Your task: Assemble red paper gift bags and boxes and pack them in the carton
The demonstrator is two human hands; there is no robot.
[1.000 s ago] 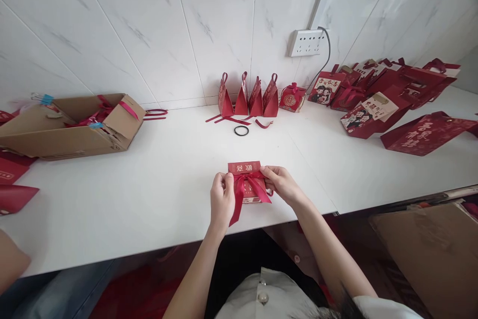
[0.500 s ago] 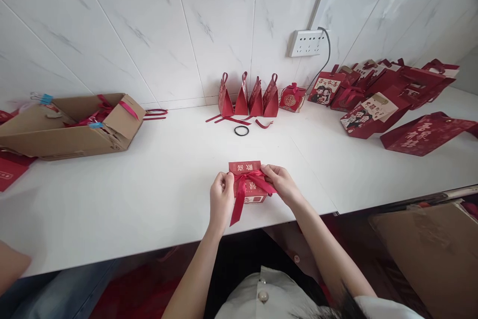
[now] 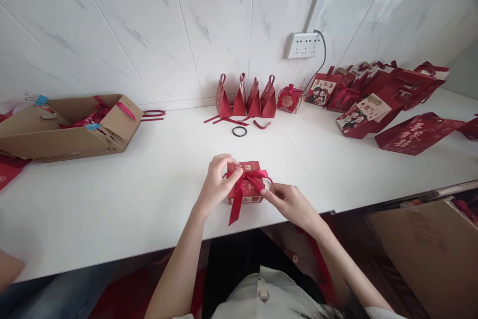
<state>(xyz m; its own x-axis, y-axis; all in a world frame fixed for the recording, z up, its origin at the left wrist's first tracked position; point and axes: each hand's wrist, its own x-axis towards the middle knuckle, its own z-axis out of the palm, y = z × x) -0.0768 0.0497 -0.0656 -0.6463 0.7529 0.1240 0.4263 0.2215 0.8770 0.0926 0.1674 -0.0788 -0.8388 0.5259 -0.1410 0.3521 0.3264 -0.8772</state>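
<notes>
A small red gift box (image 3: 248, 165) with pale printed characters lies on the white table near its front edge. A red satin ribbon (image 3: 236, 204) is tied around it in a bow, one tail hanging down over the box's near side. My left hand (image 3: 215, 182) is at the box's left side, thumb on the bow near its knot and fingers apart over the far left corner. At the lower right of the bow, my right hand (image 3: 289, 202) pinches the ribbon between thumb and forefinger. The bow's left loop is mostly hidden by my left thumb.
Several red triangular boxes (image 3: 254, 102) stand along the wall, with short ribbon strips and a black ring (image 3: 239, 131) before them. A cardboard box (image 3: 93, 142) holding red ribbon is at left. Red gift bags (image 3: 414, 132) crowd the right. Another person's arm (image 3: 9, 269) shows lower left.
My left hand has let go of the bow's left side, opened and moved up over the box. My right hand has shifted down from the right loop to the ribbon's lower right part.
</notes>
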